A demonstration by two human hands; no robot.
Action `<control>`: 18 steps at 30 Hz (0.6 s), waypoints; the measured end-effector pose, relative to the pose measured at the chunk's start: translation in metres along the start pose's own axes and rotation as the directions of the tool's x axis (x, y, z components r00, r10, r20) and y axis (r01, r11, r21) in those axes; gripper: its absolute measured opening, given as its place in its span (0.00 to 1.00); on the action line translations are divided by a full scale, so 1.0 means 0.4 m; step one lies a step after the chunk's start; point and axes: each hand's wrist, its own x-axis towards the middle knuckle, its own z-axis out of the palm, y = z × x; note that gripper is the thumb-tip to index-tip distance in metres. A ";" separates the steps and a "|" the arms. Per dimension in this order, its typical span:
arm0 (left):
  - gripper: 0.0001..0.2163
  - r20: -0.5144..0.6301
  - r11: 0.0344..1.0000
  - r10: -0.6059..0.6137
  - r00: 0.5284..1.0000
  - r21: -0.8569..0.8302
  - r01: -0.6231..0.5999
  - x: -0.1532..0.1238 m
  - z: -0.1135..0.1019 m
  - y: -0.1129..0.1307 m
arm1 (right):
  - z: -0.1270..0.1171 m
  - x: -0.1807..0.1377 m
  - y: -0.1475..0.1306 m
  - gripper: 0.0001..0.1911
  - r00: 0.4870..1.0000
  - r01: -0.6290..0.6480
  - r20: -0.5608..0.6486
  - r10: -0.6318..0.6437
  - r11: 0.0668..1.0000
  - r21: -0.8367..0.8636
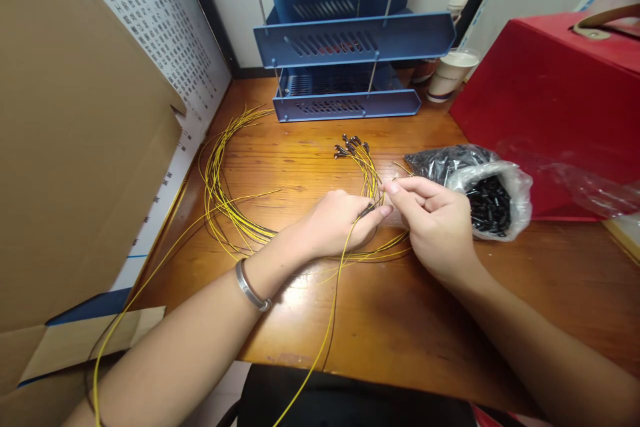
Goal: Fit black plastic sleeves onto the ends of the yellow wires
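My left hand [336, 219] is closed, pinching a thin yellow wire [343, 255] where a small black sleeve [367, 209] shows by the thumb. Just to its right, my right hand [441, 227] has thumb and forefinger pressed together at a fine wire tip; exactly what sits in that pinch is too small to make out. Beyond the fingertips stands a bunch of yellow and dark wires [367, 170] ending in black caps [350, 145]. A large loop of yellow wires [215, 177] lies on the left. Beside my right hand, an open plastic bag [520, 203] holds many small black caps [487, 205].
A blue tiered tray [350, 107] stands at the back of the wooden table [400, 347]. Near it are a paper cup [450, 77] and a bottle [457, 3]. The red box [550, 100] occupies the right; cardboard [75, 133] rises along the left.
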 end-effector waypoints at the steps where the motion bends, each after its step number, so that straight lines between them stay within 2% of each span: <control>1: 0.23 0.000 1.000 0.001 1.000 -0.004 -0.001 0.000 0.001 -0.001 | 0.000 0.000 0.001 0.08 1.000 0.010 -0.005 -0.010 1.000 -0.014; 9: 0.24 -0.014 1.000 0.012 1.000 0.017 -0.012 0.000 0.002 -0.007 | 0.001 -0.001 0.003 0.05 0.999 0.023 -0.048 -0.023 1.000 0.005; 18: 0.21 -0.033 0.992 0.038 0.999 0.120 -0.033 0.001 0.004 -0.010 | 0.001 -0.003 0.009 0.08 0.996 -0.007 0.093 0.011 0.999 -0.048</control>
